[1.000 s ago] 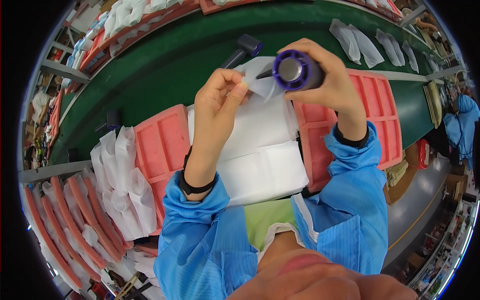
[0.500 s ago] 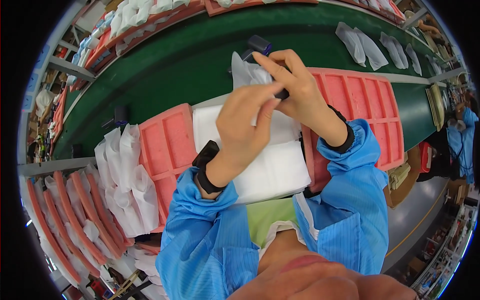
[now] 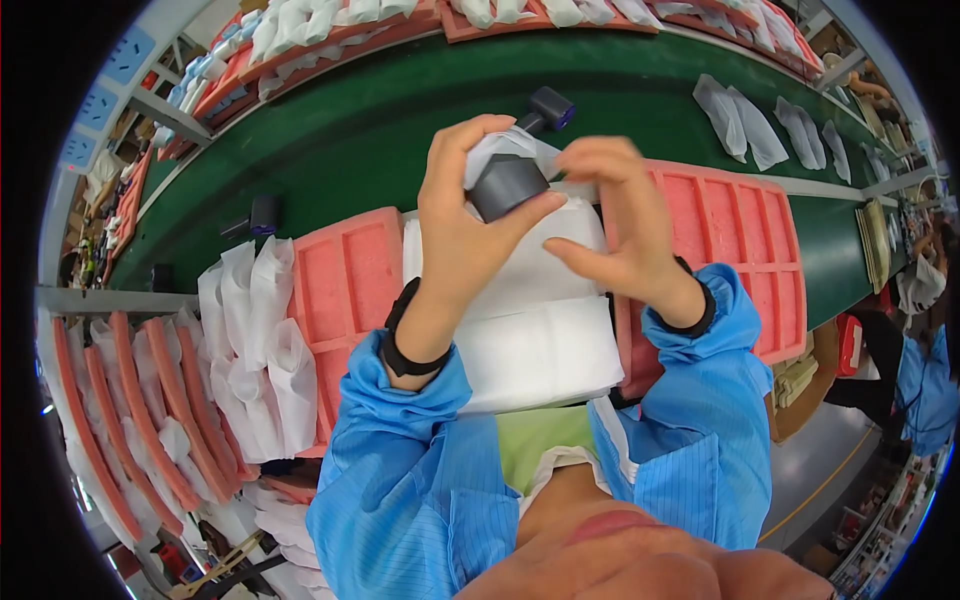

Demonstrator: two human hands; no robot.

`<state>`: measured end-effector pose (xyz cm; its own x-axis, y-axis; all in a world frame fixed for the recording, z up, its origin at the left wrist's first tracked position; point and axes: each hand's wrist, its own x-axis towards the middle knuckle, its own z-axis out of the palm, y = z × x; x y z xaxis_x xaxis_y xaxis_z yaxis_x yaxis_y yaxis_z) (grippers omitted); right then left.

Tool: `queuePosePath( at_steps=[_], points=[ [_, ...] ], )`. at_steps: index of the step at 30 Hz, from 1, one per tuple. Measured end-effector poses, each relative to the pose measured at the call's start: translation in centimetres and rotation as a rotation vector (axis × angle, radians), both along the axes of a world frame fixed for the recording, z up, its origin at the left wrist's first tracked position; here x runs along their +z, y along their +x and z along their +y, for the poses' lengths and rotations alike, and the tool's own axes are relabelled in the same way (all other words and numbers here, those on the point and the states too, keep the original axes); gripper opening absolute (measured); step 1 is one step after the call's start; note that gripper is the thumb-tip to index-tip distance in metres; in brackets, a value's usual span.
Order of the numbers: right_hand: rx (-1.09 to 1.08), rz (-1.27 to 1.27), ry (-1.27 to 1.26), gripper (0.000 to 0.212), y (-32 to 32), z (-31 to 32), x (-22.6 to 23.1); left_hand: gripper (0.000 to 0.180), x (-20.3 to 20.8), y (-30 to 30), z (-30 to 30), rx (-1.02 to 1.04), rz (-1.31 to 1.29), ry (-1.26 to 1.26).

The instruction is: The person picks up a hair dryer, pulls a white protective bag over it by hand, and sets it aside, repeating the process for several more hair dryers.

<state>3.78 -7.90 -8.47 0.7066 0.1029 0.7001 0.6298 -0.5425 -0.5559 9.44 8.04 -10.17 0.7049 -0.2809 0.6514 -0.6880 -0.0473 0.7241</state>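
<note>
My left hand (image 3: 465, 205) is wrapped round a dark grey cylinder-headed device (image 3: 508, 188), its thumb along the near side. A thin white bag (image 3: 497, 146) covers the far part of the device, so its full shape is hidden. To the right, my right hand (image 3: 618, 225) has its fingers and thumb spread apart, slightly blurred. Its fingertips are close to the bag's right edge; whether they touch it I cannot tell. Below both hands lies a stack of white bags (image 3: 540, 345). Just beyond them, another dark device with a purple-rimmed end (image 3: 550, 108) rests on the green table (image 3: 380, 130).
Pink compartment trays stand left (image 3: 345, 270) and right (image 3: 725, 250) of the stack. White-wrapped pieces (image 3: 260, 350) lie over the left tray's edge. Another dark device (image 3: 262, 215) is at the left, wrapped pieces (image 3: 740, 120) at the far right. Upright pink trays (image 3: 150, 420) fill the lower left.
My hands have moved apart. The device's dark round end now shows in my left hand, and my right hand has opened away from it. The view has shifted slightly.
</note>
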Motion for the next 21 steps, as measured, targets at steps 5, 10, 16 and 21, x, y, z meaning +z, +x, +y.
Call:
queuePosePath(
  at_steps=[5,10,16,21],
  points=[
    [0.082,0.158,-0.093,0.047,0.6,-1.5,-0.5,0.055,1.3,0.2,1.2,-0.444,0.124,-0.280],
    [-0.355,0.108,-0.200,0.037,0.6,-2.5,-0.9,0.048,0.9,-0.2,1.2,0.028,0.080,-0.280],
    [-0.411,0.016,-0.300,0.034,-0.1,-0.2,-1.2,0.032,0.7,-1.1,0.2,0.049,-0.209,-0.259],
    [-0.269,0.238,-0.069,0.033,-1.0,-0.5,-0.3,0.017,0.9,-0.4,1.4,0.190,-0.228,-0.160]
  ],
)
